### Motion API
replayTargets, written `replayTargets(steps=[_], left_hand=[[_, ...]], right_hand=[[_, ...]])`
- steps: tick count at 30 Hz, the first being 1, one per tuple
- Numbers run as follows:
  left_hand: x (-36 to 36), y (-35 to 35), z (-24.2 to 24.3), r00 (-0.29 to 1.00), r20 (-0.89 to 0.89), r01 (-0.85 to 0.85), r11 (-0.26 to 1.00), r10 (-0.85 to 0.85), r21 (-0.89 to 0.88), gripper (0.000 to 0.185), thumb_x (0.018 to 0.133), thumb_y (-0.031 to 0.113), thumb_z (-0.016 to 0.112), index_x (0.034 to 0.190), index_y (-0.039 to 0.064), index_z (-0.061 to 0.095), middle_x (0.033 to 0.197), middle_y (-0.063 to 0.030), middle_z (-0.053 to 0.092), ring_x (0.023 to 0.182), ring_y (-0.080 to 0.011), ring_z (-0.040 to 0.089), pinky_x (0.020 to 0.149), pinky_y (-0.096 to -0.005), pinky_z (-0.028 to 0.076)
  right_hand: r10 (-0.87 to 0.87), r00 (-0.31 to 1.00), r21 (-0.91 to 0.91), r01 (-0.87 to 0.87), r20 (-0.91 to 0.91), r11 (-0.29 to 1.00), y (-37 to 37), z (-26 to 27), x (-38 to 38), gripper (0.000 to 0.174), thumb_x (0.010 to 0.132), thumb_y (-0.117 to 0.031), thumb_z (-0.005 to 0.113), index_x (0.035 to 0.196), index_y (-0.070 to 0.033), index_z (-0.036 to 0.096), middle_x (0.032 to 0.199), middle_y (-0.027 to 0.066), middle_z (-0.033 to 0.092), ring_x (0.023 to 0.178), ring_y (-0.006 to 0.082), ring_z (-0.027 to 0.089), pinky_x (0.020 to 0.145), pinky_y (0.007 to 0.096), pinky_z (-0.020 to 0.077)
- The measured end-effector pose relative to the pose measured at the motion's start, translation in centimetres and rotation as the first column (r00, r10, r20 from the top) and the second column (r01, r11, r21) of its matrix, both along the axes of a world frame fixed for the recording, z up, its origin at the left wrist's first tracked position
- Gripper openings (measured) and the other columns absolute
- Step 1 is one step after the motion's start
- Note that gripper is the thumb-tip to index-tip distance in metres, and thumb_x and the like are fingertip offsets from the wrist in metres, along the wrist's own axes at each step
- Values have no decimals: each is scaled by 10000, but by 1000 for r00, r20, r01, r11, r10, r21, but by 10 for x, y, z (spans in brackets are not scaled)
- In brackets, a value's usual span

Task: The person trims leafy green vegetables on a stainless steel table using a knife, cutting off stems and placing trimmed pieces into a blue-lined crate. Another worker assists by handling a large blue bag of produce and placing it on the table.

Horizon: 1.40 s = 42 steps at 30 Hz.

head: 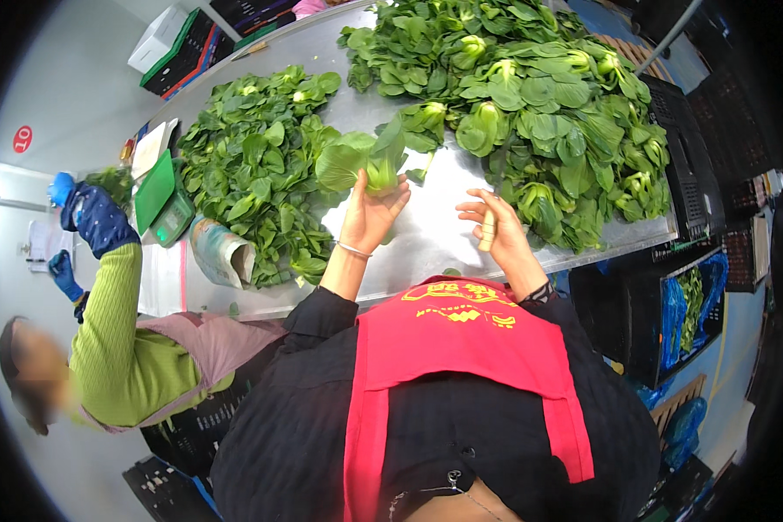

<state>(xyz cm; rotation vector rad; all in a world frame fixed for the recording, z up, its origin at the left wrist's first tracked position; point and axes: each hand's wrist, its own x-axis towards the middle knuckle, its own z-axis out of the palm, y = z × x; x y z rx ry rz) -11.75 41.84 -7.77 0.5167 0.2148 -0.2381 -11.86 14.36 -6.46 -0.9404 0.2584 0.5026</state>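
A head of bok choy rests in my left hand, its pale stem base against my palm and fingers. My right hand holds a small knife by its pale wooden handle; the blade is hard to make out. A large heap of bok choy covers the right and far side of the metal table. Another pile of bok choy lies to the left of my left hand. A loose leaf lies on the metal between my hands and the large heap.
A co-worker in a green sweater and blue gloves stands at the left, near a green scale and a rolled printed bag. Black plastic crates stand beyond the table's right end, and a crate with blue lining is at lower right.
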Motion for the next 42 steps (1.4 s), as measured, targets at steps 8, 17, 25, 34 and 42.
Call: replayTargets(steps=[8, 17, 25, 34, 42], left_hand=[[24, 49, 19, 997, 13, -71, 986, 70, 149, 512, 1010, 435, 587, 1308, 21, 533, 1202, -199, 631, 1071, -294, 641, 965, -429, 556], [136, 265, 106, 794, 554, -320, -605, 248, 729, 786, 753, 406, 855, 1315, -22, 510, 1109, -209, 643, 986, -328, 662, 884, -396, 535], [164, 191, 45, 755, 642, -571, -613, -131, 546, 558, 789, 100, 753, 1312, 55, 563, 1180, -164, 621, 1054, -310, 608, 904, -421, 498], [227, -42, -64, 825, 326, -510, -357, -462, 783, 587, 797, 360, 803, 1259, 61, 599, 1209, -125, 624, 1148, -350, 536, 981, -445, 450], [217, -53, -80, 914, 217, -368, -479, -343, 797, 654, 711, 343, 859, 1232, 58, 585, 1253, -119, 559, 1215, -347, 468, 1038, -446, 384]], right_hand=[[-14, 992, -105, 1, -127, 994, -14, -45, -5, 308, 993, -292, 602, 1183, -52, 643, 875, 92, 713, 744, 144, 656, 537, 242, 461], [-62, 992, -102, 51, -108, 994, -11, -49, -1, 332, 944, -280, 646, 1134, -8, 647, 818, 139, 689, 641, 175, 624, 487, 275, 471], [30, 998, -347, -47, -54, 937, 4, -35, -1, 271, 979, -253, 609, 1154, -47, 631, 831, 65, 686, 713, 106, 599, 544, 221, 411], [146, 972, -411, -59, 185, 910, 9, -29, 11, 252, 1002, -211, 623, 1204, -60, 640, 807, -10, 645, 716, 44, 564, 631, 228, 439], [146, 929, -780, 193, 341, 595, 6, -48, 15, 288, 911, -240, 704, 1004, -22, 541, 815, 125, 658, 718, 299, 643, 677, 395, 498]])
